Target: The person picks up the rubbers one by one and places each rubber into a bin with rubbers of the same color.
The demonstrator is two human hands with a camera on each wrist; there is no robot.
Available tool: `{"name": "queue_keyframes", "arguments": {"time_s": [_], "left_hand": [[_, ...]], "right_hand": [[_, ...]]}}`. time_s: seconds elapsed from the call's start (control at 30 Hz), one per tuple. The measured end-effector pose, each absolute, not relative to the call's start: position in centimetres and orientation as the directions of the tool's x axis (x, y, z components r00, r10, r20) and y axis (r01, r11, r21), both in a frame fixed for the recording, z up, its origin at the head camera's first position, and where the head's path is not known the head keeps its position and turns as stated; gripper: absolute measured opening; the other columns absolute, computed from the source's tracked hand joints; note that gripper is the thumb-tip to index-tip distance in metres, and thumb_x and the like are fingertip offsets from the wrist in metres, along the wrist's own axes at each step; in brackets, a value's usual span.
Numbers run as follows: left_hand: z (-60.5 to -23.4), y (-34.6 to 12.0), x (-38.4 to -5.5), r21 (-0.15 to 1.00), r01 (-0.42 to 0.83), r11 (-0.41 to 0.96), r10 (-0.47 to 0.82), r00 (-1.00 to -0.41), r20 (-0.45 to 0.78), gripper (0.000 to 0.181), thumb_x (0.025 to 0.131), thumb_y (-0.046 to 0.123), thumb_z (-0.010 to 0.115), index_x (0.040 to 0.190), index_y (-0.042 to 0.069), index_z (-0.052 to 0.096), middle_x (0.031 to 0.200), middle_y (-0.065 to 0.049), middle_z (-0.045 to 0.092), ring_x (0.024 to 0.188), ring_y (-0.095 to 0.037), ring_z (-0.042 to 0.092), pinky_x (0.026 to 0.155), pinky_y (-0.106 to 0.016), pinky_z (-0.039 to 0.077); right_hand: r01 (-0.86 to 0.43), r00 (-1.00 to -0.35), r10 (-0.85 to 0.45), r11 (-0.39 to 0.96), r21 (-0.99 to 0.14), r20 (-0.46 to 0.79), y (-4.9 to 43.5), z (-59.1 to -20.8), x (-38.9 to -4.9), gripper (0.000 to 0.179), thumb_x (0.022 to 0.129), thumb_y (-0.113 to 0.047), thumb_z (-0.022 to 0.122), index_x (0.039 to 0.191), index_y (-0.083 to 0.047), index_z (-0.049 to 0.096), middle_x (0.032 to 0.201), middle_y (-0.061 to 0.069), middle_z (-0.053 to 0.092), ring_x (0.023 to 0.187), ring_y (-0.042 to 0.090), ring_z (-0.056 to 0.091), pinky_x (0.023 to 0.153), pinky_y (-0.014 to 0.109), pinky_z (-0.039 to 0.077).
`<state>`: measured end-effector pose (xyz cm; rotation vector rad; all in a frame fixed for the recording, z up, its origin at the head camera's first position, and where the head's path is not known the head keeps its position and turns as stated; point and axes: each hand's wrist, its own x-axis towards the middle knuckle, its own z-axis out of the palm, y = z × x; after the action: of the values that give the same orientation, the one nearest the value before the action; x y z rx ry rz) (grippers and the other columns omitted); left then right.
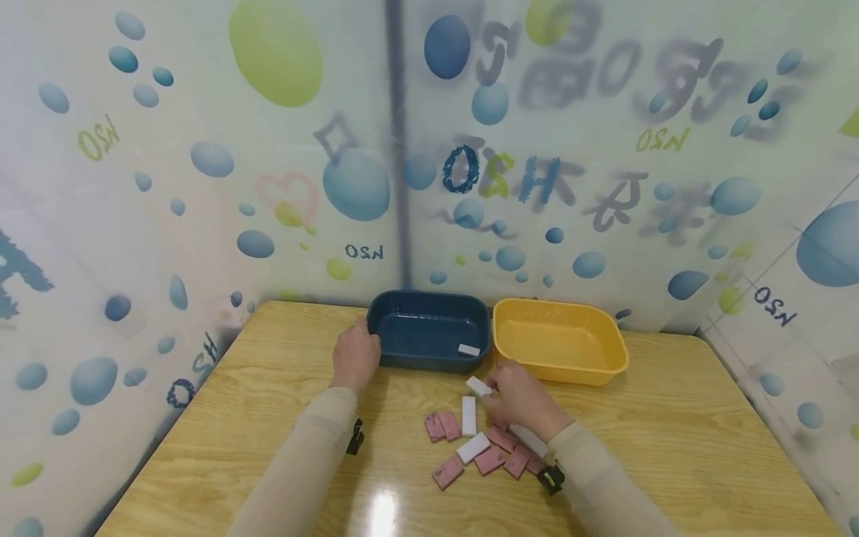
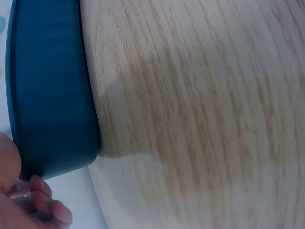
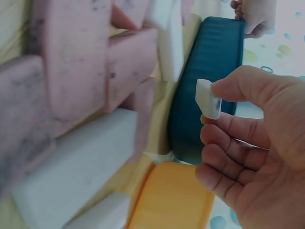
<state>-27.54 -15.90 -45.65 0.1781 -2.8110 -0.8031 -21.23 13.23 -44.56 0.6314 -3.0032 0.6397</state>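
Note:
My left hand (image 1: 356, 353) grips the left end of a dark blue plastic tub (image 1: 423, 363), its thumb at the rim and its fingers curled beside the wall in the left wrist view. One white block (image 1: 469, 350) lies inside that tub, near its front right corner. Between thumb and forefinger, my right hand (image 1: 525, 400) pinches another small white block (image 3: 208, 100), just in front of the tubs. Below this hand lies a loose group of pink blocks (image 1: 491, 460) and white blocks (image 1: 468, 415), some partly hidden by the hand and wrist.
A yellow tub (image 1: 560, 371) stands right beside the blue one, at the back of the wooden table (image 1: 268, 373). Behind them rises a patterned curtain (image 1: 590, 149). Two pink blocks (image 1: 449, 425) sit side by side left of the group.

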Motion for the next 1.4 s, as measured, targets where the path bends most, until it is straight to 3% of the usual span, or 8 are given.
{"name": "queue_keyframes", "arguments": {"time_s": [0.47,0.97,1.4], "left_hand": [[-45.5,-15.7,-27.9,0.532,-0.053,0.845,-0.176,-0.967,0.183,0.037,0.099,0.007,0.053,0.133,-0.009,0.056,0.108,-0.027,0.070,0.091,-0.037,0.068,0.077,-0.049,0.058],[-45.7,-15.7,-27.8,0.524,-0.047,0.850,-0.172,-0.966,0.194,0.037,0.098,0.006,0.054,0.132,-0.010,0.056,0.106,-0.027,0.070,0.091,-0.038,0.068,0.076,-0.050,0.058],[-45.7,-15.9,-27.5,0.530,-0.052,0.846,-0.174,-0.968,0.183,0.040,0.099,0.007,0.053,0.136,-0.010,0.055,0.112,-0.029,0.070,0.096,-0.040,0.069,0.078,-0.051,0.058]], "right_hand": [[-0.524,-0.849,-0.465,0.802,-0.286,0.252,12.9,-42.6,-21.5,0.013,0.083,-0.016,0.079,0.083,-0.006,0.071,0.078,0.000,0.053,0.073,0.015,0.048,0.068,0.032,0.049],[-0.528,-0.826,-0.384,0.784,-0.328,0.412,12.4,-42.5,-22.5,0.011,0.081,-0.010,0.078,0.083,-0.002,0.072,0.079,0.005,0.060,0.073,0.018,0.053,0.067,0.035,0.053],[-0.429,-0.889,-0.313,0.821,-0.375,0.334,11.9,-42.8,-24.3,0.011,0.088,-0.011,0.076,0.088,-0.001,0.073,0.082,0.005,0.056,0.077,0.020,0.050,0.071,0.035,0.049]]}}
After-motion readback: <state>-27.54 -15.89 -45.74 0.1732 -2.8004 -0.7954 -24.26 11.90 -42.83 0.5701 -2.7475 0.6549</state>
